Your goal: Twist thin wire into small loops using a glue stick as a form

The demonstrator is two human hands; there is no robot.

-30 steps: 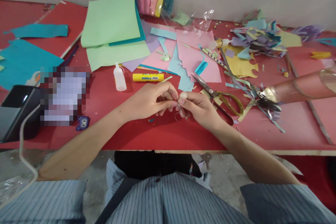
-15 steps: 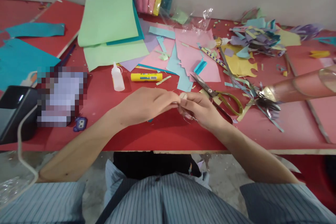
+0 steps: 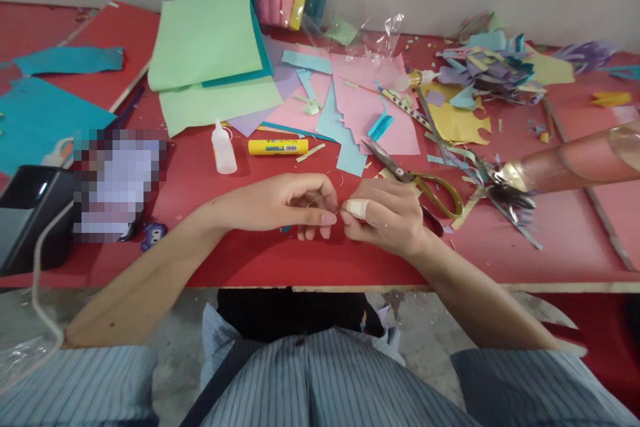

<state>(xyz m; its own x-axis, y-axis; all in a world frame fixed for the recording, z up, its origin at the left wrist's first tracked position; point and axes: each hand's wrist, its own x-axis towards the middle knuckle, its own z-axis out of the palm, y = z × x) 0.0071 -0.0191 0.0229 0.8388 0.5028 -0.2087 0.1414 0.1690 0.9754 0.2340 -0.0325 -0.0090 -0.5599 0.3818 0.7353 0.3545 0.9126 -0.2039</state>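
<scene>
Near the table's front edge, my left hand (image 3: 287, 203) and my right hand (image 3: 387, 215) almost touch. A thin, curled wire or thread (image 3: 342, 177) runs between and above them. My left thumb and fingers pinch part of it. My right hand is closed on it too, with a pale bandage or tape (image 3: 357, 208) around one finger. Above my left hand lie a yellow glue stick (image 3: 278, 147) and a small white bottle (image 3: 225, 150). Scissors with olive handles (image 3: 410, 177) lie open just beyond my right hand.
Green sheets (image 3: 205, 33) and pink paper (image 3: 375, 100) cover the back of the red table (image 3: 280, 267). Paper scraps (image 3: 490, 70) are heaped at the back right. A phone (image 3: 120, 180) lies left, beside a black device (image 3: 37, 213). A copper-coloured cylinder (image 3: 575, 160) lies right.
My hands have drawn slightly apart and turned. The left fingers now curl toward me, and the right hand has rolled over so its bandaged finger shows. The wire's loops have shifted.
</scene>
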